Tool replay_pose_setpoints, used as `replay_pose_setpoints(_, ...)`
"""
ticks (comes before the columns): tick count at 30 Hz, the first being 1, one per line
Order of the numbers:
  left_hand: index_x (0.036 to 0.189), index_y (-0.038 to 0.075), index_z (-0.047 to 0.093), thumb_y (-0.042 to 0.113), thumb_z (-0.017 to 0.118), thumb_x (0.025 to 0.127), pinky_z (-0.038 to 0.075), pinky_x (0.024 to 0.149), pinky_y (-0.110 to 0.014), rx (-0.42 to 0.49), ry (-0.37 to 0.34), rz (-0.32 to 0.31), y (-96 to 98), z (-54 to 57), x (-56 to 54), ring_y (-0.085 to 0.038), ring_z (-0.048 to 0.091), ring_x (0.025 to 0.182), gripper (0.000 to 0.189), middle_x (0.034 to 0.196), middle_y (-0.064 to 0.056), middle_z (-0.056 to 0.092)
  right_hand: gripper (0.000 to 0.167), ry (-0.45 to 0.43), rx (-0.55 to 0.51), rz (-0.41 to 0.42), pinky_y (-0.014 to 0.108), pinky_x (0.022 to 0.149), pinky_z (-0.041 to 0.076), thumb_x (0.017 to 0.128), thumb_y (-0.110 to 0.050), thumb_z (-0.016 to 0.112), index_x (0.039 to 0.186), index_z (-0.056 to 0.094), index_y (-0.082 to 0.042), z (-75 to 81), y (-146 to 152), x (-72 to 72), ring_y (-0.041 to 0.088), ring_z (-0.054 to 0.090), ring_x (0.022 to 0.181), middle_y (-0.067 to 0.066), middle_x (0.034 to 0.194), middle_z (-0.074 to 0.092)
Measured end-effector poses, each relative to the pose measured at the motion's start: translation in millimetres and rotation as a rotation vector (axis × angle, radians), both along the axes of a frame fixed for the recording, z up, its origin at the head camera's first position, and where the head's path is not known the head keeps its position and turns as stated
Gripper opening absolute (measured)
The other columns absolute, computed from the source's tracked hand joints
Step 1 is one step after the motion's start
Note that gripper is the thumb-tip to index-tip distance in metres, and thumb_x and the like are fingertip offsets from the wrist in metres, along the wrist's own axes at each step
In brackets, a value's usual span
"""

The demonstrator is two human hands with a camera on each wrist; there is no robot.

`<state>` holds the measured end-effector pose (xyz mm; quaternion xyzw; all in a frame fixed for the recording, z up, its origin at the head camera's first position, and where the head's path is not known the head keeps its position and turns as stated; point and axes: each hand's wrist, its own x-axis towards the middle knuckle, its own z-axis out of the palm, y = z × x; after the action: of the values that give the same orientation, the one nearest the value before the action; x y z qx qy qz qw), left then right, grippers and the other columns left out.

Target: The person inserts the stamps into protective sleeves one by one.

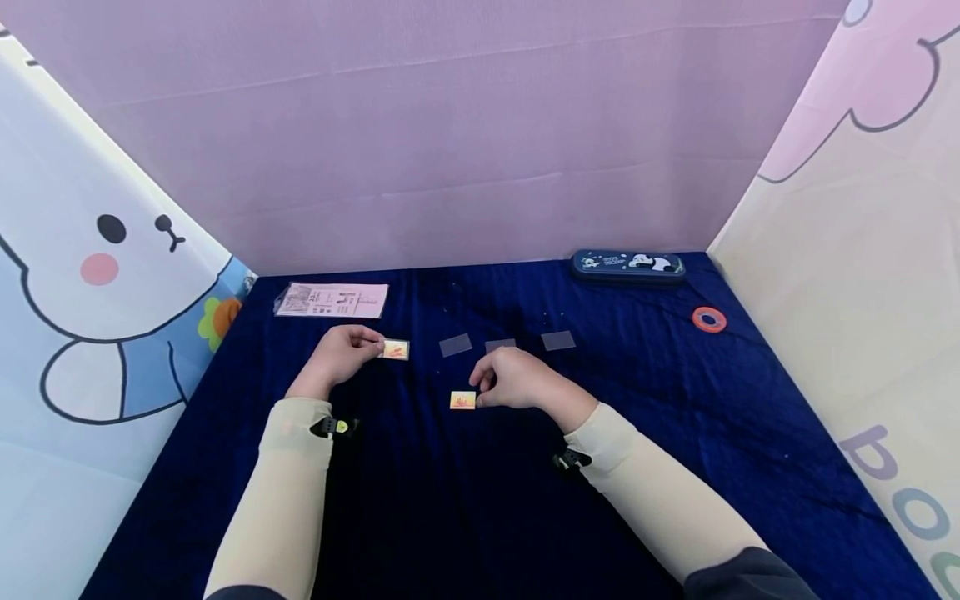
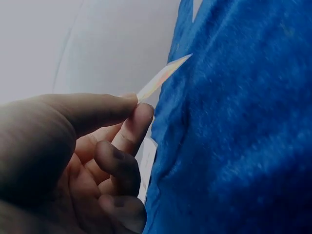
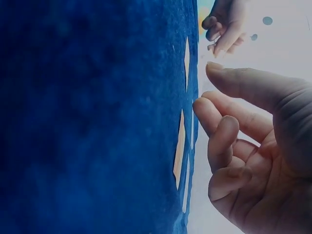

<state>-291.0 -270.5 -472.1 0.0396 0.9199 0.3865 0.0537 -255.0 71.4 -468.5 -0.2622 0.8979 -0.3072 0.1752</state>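
Between thumb and index finger, my left hand [image 1: 341, 357] pinches a small card [image 1: 396, 349] with a yellow and orange picture and a pale border. In the left wrist view this card [image 2: 165, 77] shows at a slant, raised over the blue cloth. My right hand [image 1: 517, 379] hovers beside a second small yellow card [image 1: 462, 400] with a reddish picture. Thumb and index finger of the right hand [image 3: 253, 131] stand apart with nothing between them, and the yellow card [image 3: 180, 151] lies on the cloth. Behind that hand lies a clear rectangle [image 1: 500, 343], partly hidden by it.
Two more clear rectangles, one left [image 1: 455, 345] and one right [image 1: 558, 340], lie on the dark blue cloth [image 1: 450, 517]. Farther back are a pink printed packet [image 1: 333, 300], a navy panda case [image 1: 628, 266] and an orange-red ring [image 1: 708, 319]. Fabric walls enclose three sides.
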Motion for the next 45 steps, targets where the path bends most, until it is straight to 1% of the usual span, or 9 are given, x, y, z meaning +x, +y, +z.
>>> replay_pose_setpoints(7,0.113,0.005,0.078,0.032,0.072,0.100,0.053,0.091,-0.045,-0.126,-0.026,0.037,0.2,-2.1,0.4,-0.024,0.069,0.095,0.031,0.103,-0.008,0.078,0.024,0.020,0.058,0.002,0.034,0.076,0.052,0.089,-0.025,0.086,0.111,0.078,-0.021,0.2,-4,2.3,0.010,0.063,0.077,-0.015,0.086,0.067)
replay_pose_setpoints(12,0.113,0.008,0.078,0.037,0.074,0.097,0.053,0.089,-0.048,-0.206,-0.013,0.082,1.0,0.9,1.4,-0.026,0.069,0.095,0.034,0.103,-0.008,0.076,0.026,0.032,0.090,0.000,0.034,0.076,0.052,0.090,-0.027,0.086,0.114,0.078,-0.020,0.4,-6,2.4,0.009,0.062,0.077,-0.015,0.086,0.067)
replay_pose_setpoints(15,0.115,0.009,0.076,0.037,0.074,0.097,0.052,0.088,-0.047,-0.219,-0.003,0.098,2.5,3.0,1.3,-0.026,0.067,0.093,0.033,0.102,-0.007,0.074,0.027,0.043,0.103,0.003,0.033,0.075,0.052,0.090,-0.028,0.086,0.114,0.078,-0.020,-0.4,-6,2.4,0.009,0.062,0.077,-0.015,0.086,0.067)
replay_pose_setpoints(18,0.117,0.010,0.075,0.037,0.073,0.098,0.050,0.087,-0.046,-0.218,0.005,0.081,5.3,4.6,0.8,-0.025,0.065,0.093,0.033,0.103,-0.007,0.072,0.027,0.052,0.108,0.011,0.032,0.074,0.051,0.090,-0.028,0.086,0.115,0.078,-0.020,-1.1,-8,2.5,0.009,0.062,0.075,-0.015,0.085,0.066)
replay_pose_setpoints(21,0.117,0.011,0.074,0.037,0.073,0.099,0.050,0.086,-0.044,-0.214,0.012,0.036,12.6,5.5,-1.9,-0.024,0.064,0.092,0.032,0.102,-0.006,0.071,0.028,0.056,0.111,0.015,0.032,0.073,0.051,0.090,-0.029,0.085,0.115,0.078,-0.020,-2.0,-9,2.2,0.009,0.062,0.074,-0.015,0.085,0.066)
replay_pose_setpoints(30,0.111,0.018,0.076,0.038,0.078,0.095,0.051,0.081,-0.043,-0.239,0.071,-0.066,45.8,6.4,-15.3,-0.021,0.065,0.086,0.025,0.096,0.000,0.071,0.020,0.082,0.161,-0.006,0.032,0.074,0.051,0.090,-0.032,0.086,0.106,0.078,-0.023,2.2,-15,3.0,0.008,0.061,0.077,-0.016,0.086,0.066)
replay_pose_setpoints(35,0.109,0.018,0.077,0.038,0.080,0.093,0.051,0.083,-0.043,-0.228,0.079,-0.089,60.3,6.5,-18.7,-0.019,0.067,0.084,0.026,0.095,0.001,0.072,0.018,0.067,0.168,-0.021,0.032,0.070,0.051,0.088,-0.035,0.087,0.098,0.077,-0.026,3.1,-16,3.1,0.009,0.061,0.074,-0.014,0.083,0.065)
replay_pose_setpoints(40,0.109,0.019,0.076,0.040,0.080,0.093,0.051,0.086,-0.045,-0.241,0.053,-0.092,71.1,5.7,-20.6,-0.021,0.065,0.089,0.027,0.098,0.001,0.072,0.021,0.097,0.199,-0.018,0.032,0.069,0.051,0.085,-0.040,0.089,0.094,0.075,-0.027,1.1,-18,2.3,0.008,0.061,0.073,-0.014,0.082,0.064)
replay_pose_setpoints(45,0.107,0.019,0.076,0.041,0.082,0.091,0.051,0.086,-0.044,-0.246,0.051,-0.099,79.6,3.9,-23.6,-0.021,0.066,0.090,0.028,0.098,0.002,0.072,0.019,0.111,0.199,-0.014,0.031,0.068,0.051,0.085,-0.036,0.089,0.092,0.074,-0.027,-1.8,-18,1.7,0.008,0.060,0.073,-0.013,0.082,0.064)
